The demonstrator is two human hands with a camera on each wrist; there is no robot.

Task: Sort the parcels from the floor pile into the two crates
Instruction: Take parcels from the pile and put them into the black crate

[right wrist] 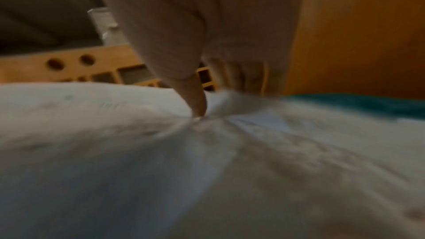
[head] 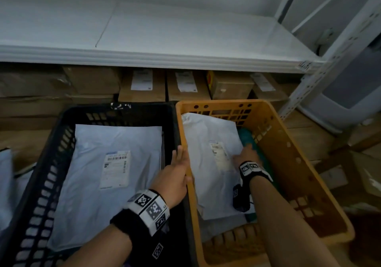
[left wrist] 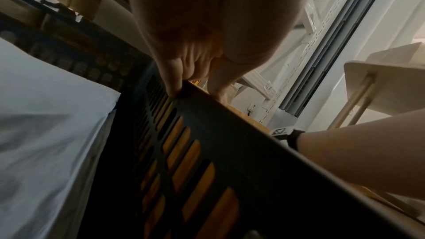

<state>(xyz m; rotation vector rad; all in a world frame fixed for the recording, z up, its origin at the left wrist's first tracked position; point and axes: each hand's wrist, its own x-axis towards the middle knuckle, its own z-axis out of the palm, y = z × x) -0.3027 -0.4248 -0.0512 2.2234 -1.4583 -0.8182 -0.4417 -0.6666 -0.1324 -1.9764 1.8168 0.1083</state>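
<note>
A black crate (head: pixel 61 122) on the left holds a pale blue mailer (head: pixel 115 143) lying flat, label up. To its right, an orange crate (head: pixel 288 143) holds a white parcel (head: pixel 208 143) lying tilted over a green parcel (head: pixel 247 137). My left hand (head: pixel 180 155) rests on the rims where the two crates meet, fingers straight, thumb on the orange side (left wrist: pixel 220 94). My right hand (head: pixel 246 153) is inside the orange crate and pinches the white parcel's right edge. Its thumb (right wrist: pixel 197 104) digs into the wrinkled plastic (right wrist: pixel 161 152), and its fingers curl behind the edge.
Cardboard boxes (head: pixel 144 87) stand in a row under a long white shelf (head: pixel 165 60) behind the crates. A white shelf upright (head: pixel 321 69) rises at the right, with more boxes (head: pixel 309 135) on the floor beyond. Pale mailers (head: pixel 6 184) lie at the far left.
</note>
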